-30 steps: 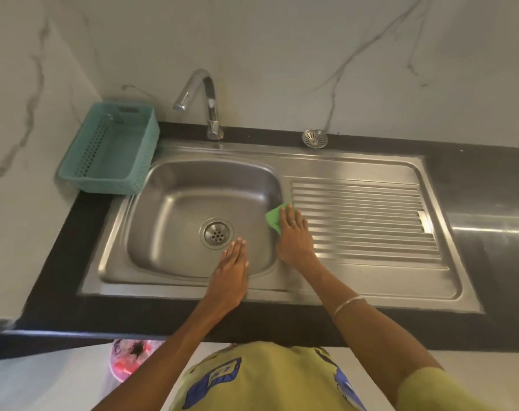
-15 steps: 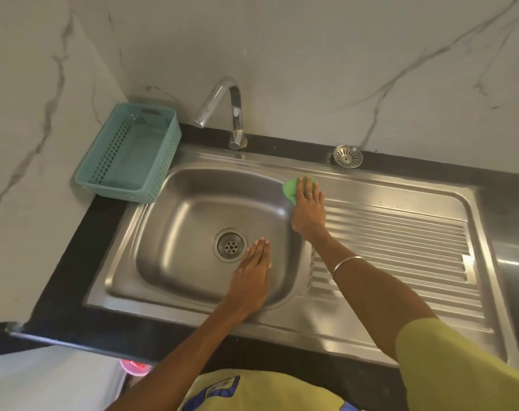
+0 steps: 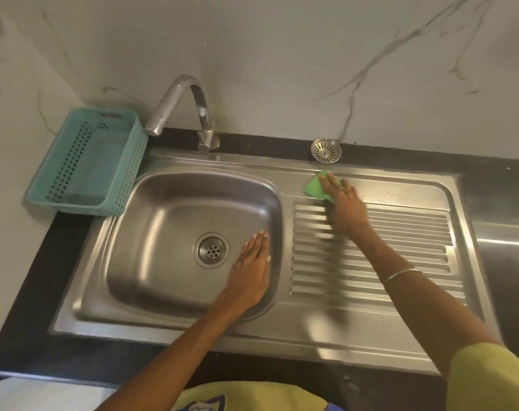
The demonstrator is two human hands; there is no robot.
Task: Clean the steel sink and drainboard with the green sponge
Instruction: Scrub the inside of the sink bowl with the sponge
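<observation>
Green sponge [image 3: 317, 188] pressed flat under the right hand [image 3: 342, 204], fingers straight, at the drainboard's [image 3: 400, 250] back edge, left hand [image 3: 250, 269] open over the sink [image 3: 163, 232]; ribs likely next.

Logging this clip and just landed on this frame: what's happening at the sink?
A person is wiping the steel sink unit. The right hand presses the green sponge flat on the smooth back strip of the drainboard, just in front of a loose strainer. The left hand rests open on the basin edge beside the drain.
</observation>
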